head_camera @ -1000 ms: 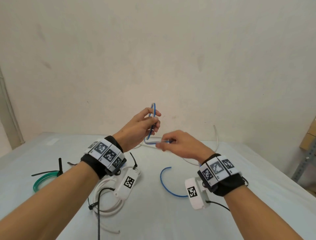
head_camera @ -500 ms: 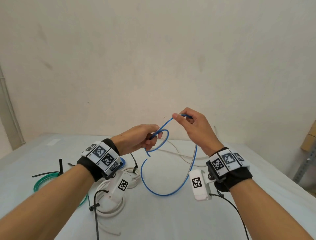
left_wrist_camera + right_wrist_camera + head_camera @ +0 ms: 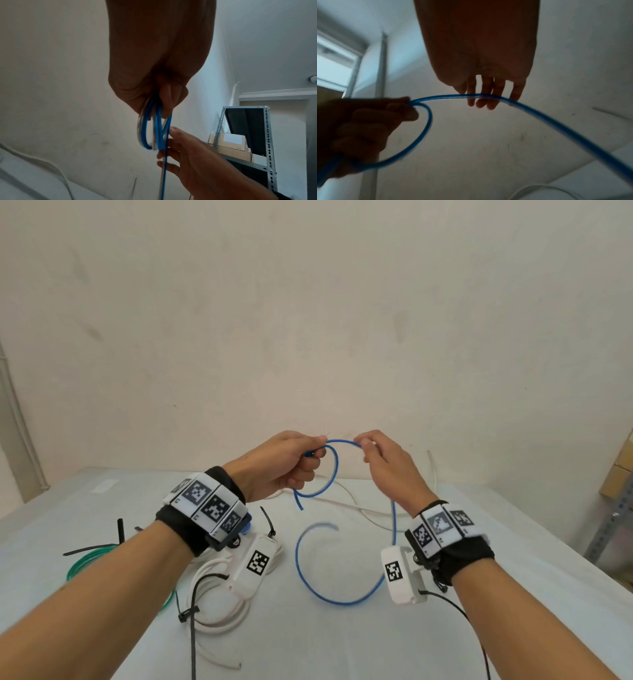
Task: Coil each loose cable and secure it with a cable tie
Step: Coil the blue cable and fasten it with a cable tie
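Landmark: left hand (image 3: pixel 284 463). Nearest the wearer, below it, the blue cable (image 3: pixel 337 599) slack sags in an arc over the table (image 3: pixel 342 645). The hand itself is pinching a small loop, short end dangling. Just beside it, right hand (image 3: pixel 387 463) pinches the run. Risk — a springy cable could unwind the loop if either pinch relaxes; no cable tie is on it yet.

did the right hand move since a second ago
Yes. The right hand rose and shifted right, from low over the table to up against the wall, pinching the blue cable near the left hand.
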